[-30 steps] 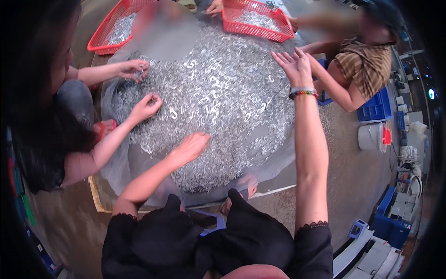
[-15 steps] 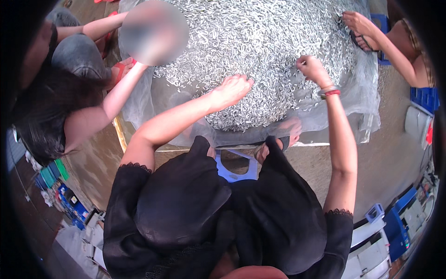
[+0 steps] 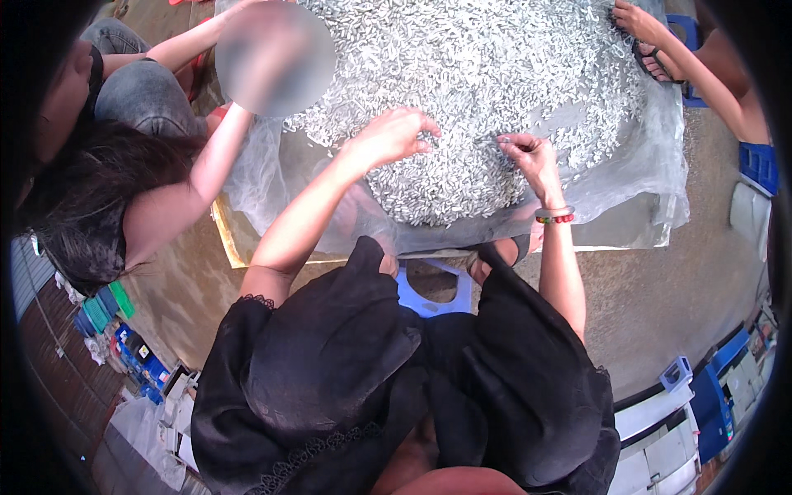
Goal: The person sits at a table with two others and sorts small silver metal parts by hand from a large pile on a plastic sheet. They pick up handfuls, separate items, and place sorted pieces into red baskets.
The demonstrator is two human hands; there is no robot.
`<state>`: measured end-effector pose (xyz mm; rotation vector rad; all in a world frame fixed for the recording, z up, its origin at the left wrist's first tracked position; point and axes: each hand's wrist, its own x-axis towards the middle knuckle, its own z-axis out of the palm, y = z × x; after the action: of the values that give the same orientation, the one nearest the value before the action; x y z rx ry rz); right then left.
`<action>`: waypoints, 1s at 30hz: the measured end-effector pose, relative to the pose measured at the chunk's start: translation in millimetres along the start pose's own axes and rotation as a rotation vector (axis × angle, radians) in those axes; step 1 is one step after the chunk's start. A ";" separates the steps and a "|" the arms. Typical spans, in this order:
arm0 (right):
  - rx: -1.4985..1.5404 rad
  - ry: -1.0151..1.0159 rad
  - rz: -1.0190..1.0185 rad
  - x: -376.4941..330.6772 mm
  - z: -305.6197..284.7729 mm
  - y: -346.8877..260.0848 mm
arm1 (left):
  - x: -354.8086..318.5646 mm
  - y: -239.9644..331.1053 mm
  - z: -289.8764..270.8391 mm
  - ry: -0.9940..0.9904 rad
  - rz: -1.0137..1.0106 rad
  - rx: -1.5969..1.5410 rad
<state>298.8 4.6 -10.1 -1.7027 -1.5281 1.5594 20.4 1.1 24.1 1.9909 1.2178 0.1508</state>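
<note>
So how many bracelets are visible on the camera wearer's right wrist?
2: a pale band nearer the right hand, and a red beaded bracelet with some green, just behind it toward the elbow. A thinner one could be hidden between them.

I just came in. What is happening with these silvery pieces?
A person in black has both hands over a heap of silvery pieces on a translucent sheet. The left hand is open; the right hand has its fingers close together; what they hold, if anything, is unclear. A co-worker's hand is at upper right.
</note>
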 end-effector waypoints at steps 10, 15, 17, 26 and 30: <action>-0.087 -0.021 -0.059 -10.0 -7.5 -39.2 | 29.2 1.4 39.2 0.016 0.148 0.412; 0.527 0.001 0.094 -15.1 -25.2 -28.7 | 24.5 21.4 13.0 0.201 -0.056 0.152; 0.810 -0.037 0.108 -13.5 -14.9 -28.8 | 23.7 17.0 7.5 0.174 -0.120 0.259; 1.043 -0.092 0.193 -6.8 16.2 0.9 | 31.4 47.7 -1.1 0.422 0.328 -0.077; 1.241 -0.016 0.343 -22.2 23.4 -32.2 | 28.7 78.7 3.1 0.246 0.353 -0.033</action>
<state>268.5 -12.2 19.4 -1.1574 -0.0471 1.9953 92.7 3.8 66.6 2.1903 0.9902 0.6028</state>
